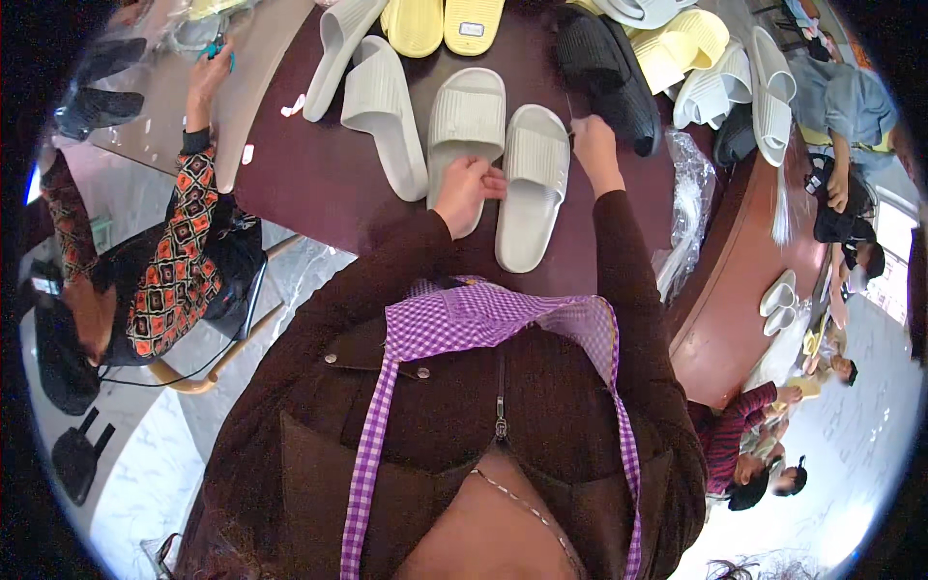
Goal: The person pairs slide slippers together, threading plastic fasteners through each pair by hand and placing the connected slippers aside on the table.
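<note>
Two light grey slippers lie side by side in front of me on the dark red table (319, 208). Over the footbed of the left grey slipper (467, 111) is my left hand (466, 193), its fingers curled at the slipper's inner edge, close to the right grey slipper (532, 159). My right hand (596, 155) is closed beyond the right slipper's outer side, beside the black slippers (614, 82). Whatever sits in its fingertips is too small to name. Another grey slipper (382, 106) rests just left of the pair.
Yellow slippers (474, 27) stand at the far edge. More yellow slippers (681, 48) and white slippers (771, 97) crowd the far right, near crumpled clear plastic (688, 193). At left, a person's patterned sleeve (184, 261) reaches over a neighbouring table, the hand holding teal-handled scissors (217, 46).
</note>
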A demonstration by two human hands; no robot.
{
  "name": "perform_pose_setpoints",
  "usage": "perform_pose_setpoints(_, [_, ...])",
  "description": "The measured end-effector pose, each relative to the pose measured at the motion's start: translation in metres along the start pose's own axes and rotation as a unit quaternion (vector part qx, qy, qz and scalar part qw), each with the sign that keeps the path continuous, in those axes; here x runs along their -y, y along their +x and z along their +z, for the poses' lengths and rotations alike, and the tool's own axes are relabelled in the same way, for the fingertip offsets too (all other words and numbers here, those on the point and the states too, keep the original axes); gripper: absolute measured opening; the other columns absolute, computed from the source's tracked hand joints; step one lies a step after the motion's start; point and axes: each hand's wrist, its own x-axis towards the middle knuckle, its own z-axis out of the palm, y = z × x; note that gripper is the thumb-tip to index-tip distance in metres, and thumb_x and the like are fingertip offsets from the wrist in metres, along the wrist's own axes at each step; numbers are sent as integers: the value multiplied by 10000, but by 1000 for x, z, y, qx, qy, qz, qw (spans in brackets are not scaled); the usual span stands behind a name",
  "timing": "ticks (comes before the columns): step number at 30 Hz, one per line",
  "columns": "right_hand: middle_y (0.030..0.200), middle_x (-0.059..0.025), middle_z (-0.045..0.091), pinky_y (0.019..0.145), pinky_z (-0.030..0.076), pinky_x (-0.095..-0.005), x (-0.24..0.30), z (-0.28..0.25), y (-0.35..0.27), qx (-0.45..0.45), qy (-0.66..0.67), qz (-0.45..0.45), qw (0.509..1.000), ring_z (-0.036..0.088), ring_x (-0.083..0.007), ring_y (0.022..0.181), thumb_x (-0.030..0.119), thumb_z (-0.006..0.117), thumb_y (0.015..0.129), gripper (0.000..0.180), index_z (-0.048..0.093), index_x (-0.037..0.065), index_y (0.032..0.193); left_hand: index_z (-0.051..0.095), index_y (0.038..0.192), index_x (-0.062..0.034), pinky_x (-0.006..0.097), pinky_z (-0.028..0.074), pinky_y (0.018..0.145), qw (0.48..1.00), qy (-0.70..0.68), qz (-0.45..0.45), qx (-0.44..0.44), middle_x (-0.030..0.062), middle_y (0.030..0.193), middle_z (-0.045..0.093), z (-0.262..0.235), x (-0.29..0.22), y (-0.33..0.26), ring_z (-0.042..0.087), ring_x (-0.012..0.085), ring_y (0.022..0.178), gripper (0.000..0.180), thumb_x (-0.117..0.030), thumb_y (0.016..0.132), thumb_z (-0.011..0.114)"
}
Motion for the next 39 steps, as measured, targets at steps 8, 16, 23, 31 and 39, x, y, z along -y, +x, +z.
perform_pose_setpoints(8, [757, -88, 611, 496, 440, -271, 60, -32, 21, 76, 609, 157, 774, 564, -127, 604, 244, 495, 882, 231, 555, 24, 849, 528, 910, 29, 336, 491, 562, 999, -4, 34, -26, 126, 794, 581, 9, -25, 7, 572, 182, 614, 141, -94, 874, 470])
perform_pose_setpoints(16, [735, -77, 608, 483, 434, -299, 87, 9, 57, 193, 547, 163, 798, 554, -164, 541, 237, 514, 852, 229, 573, 17, 873, 570, 748, 10, 301, 427, 451, 997, 56, 13, -57, 83, 648, 561, 3, -26, 21, 500, 152, 476, 163, -98, 843, 493])
perform_pose_setpoints(23, [840, -264, 599, 699, 472, -410, 134, 17, 68, 177, 145, -69, 971, 595, -388, 747, 298, 561, 749, 354, 640, -43, 798, 569, 745, 10, 298, 401, 426, 997, 46, 33, -48, 93, 650, 574, 1, -27, 26, 497, 151, 460, 153, -96, 836, 504])
perform_pose_setpoints(31, [699, -208, 604, 634, 464, -358, 120, 15, 61, 215, 286, -38, 933, 597, -260, 634, 276, 557, 740, 345, 623, -60, 778, 575, 788, 13, 292, 434, 453, 999, 39, 31, -16, 98, 663, 583, -3, -25, 23, 519, 148, 488, 159, -115, 850, 503])
perform_pose_setpoints(39, [703, -89, 619, 591, 443, -322, 109, -6, 27, 177, 409, 37, 894, 551, -176, 616, 237, 565, 759, 289, 627, -41, 814, 583, 893, 28, 262, 450, 513, 997, 51, 65, -4, 71, 700, 582, 1, -19, 2, 535, 127, 550, 178, -132, 859, 513])
